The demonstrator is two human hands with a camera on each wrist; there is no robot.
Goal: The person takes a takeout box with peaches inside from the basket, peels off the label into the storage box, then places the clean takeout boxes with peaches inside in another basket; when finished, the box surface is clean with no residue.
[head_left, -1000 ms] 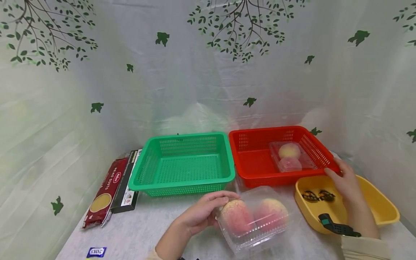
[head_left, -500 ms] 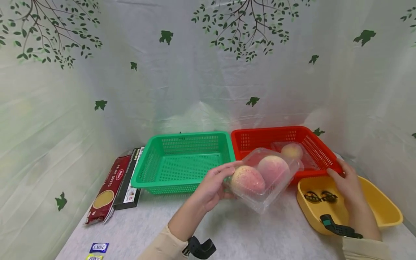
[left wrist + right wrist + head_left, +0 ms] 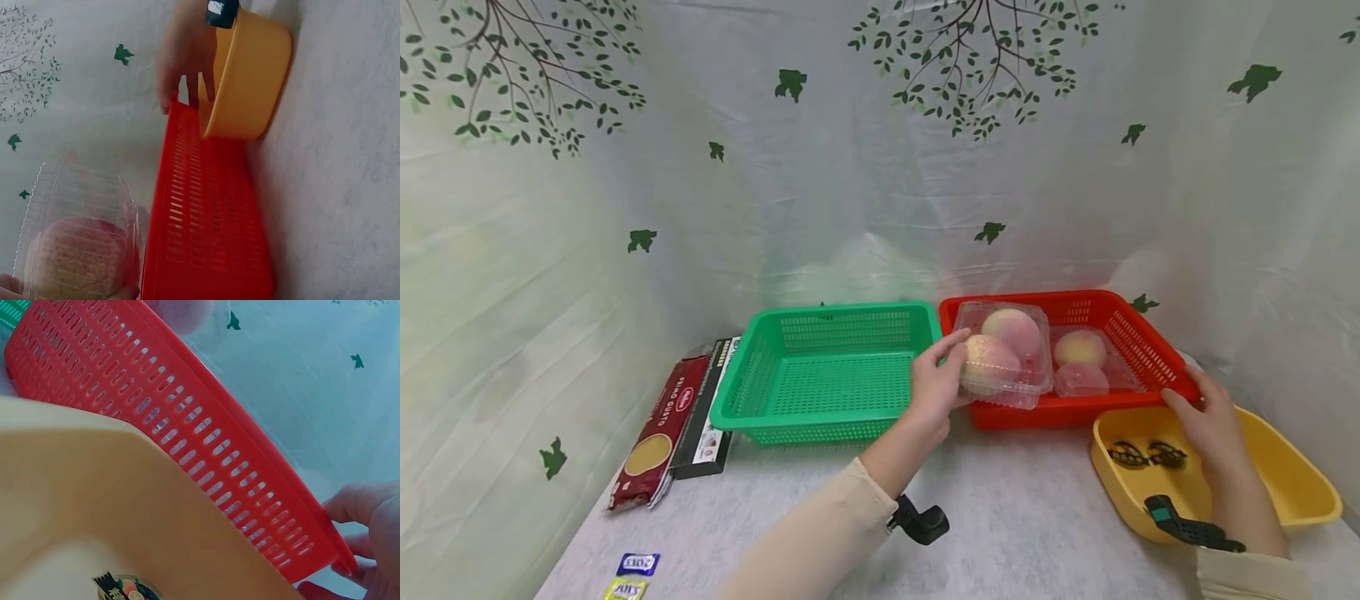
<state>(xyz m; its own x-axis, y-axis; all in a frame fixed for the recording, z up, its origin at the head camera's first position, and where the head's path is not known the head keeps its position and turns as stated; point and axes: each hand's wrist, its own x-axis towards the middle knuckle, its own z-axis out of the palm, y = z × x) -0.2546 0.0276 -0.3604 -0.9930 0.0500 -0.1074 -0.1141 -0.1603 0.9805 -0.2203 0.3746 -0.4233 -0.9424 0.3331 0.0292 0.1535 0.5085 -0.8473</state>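
Observation:
My left hand [image 3: 946, 375] grips the near end of a clear clamshell box [image 3: 1003, 350] with two peaches inside, held over the left part of the red basket [image 3: 1075, 412]. The left wrist view shows that clamshell box [image 3: 81, 250] beside the red basket's wall [image 3: 206, 225]. A second clamshell of peaches [image 3: 1078, 362] lies in the basket's right half. My right hand [image 3: 1206, 412] holds the basket's front right corner. In the right wrist view, my right hand [image 3: 369, 531] has fingers and thumb curled round the corner of the red basket [image 3: 156, 406].
An empty green basket [image 3: 827, 371] stands left of the red one. A yellow tub [image 3: 1292, 483] with two small dark items sits at the front right, against the red basket. Pasta packs [image 3: 655, 433] lie at the left and small sachets [image 3: 636, 564] near the table's front edge.
My left hand lifted the clamshell of peaches off the table and carried it away from me, to above the red basket's left half. My right hand stayed on the basket's corner.

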